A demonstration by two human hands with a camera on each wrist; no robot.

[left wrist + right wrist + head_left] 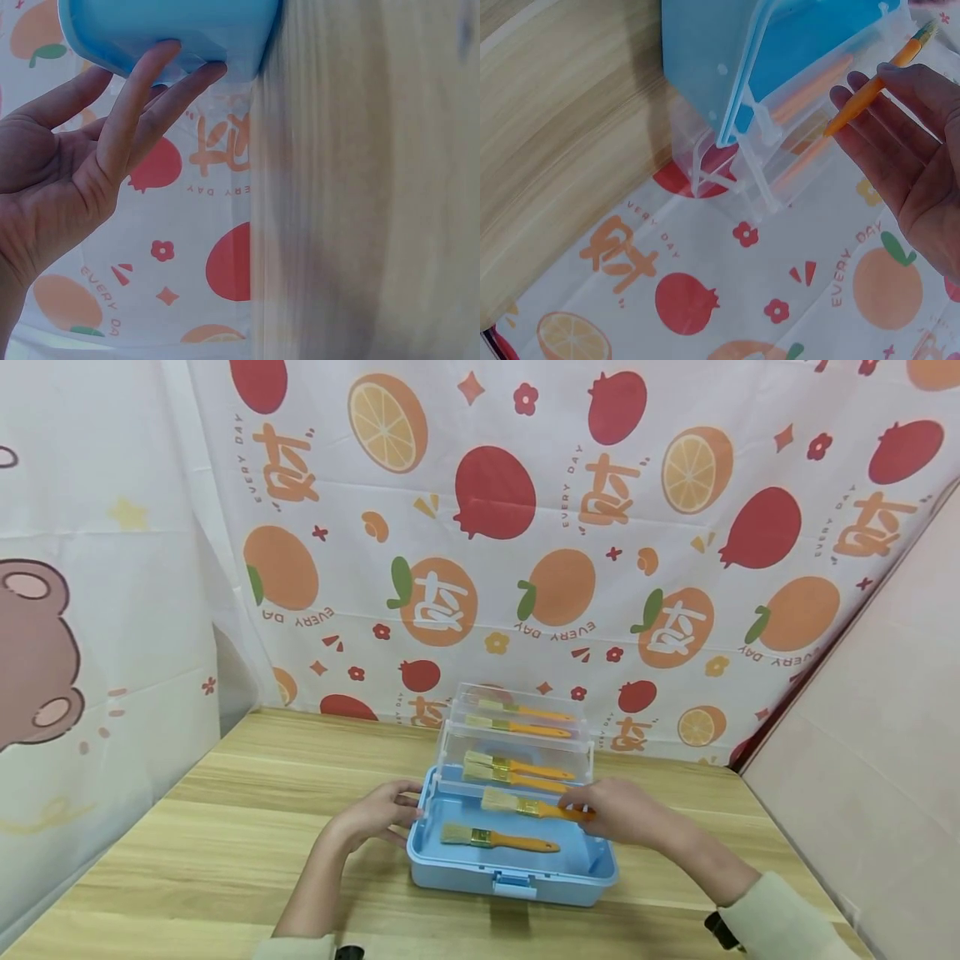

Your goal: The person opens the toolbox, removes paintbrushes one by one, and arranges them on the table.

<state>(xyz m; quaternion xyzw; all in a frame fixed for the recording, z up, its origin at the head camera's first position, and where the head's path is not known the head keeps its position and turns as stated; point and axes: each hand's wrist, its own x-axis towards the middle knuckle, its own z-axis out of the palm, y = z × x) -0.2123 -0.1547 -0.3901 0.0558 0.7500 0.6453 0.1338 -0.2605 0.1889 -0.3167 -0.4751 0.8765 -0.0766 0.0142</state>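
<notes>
A light blue plastic box (457,874) stands with clear tiered trays (517,745) raised behind its base. My right hand (624,811) pinches the orange handle of a paintbrush (510,802) between thumb and fingers, over the box; its pale bristles point left. In the right wrist view, this paintbrush (866,97) lies across the fingers under the thumb. Another paintbrush (498,839) lies in the base, bristles left. My left hand (381,814) is at the box's left side; in the left wrist view, its outstretched fingers (124,120) reach the blue wall.
Several more paintbrushes (525,727) show in and through the clear trays. A latch (514,885) sits at the box's front. The box rests on a wood-grain table (247,827). Behind hangs a fruit-print cloth (495,593), with pale cloths at both sides.
</notes>
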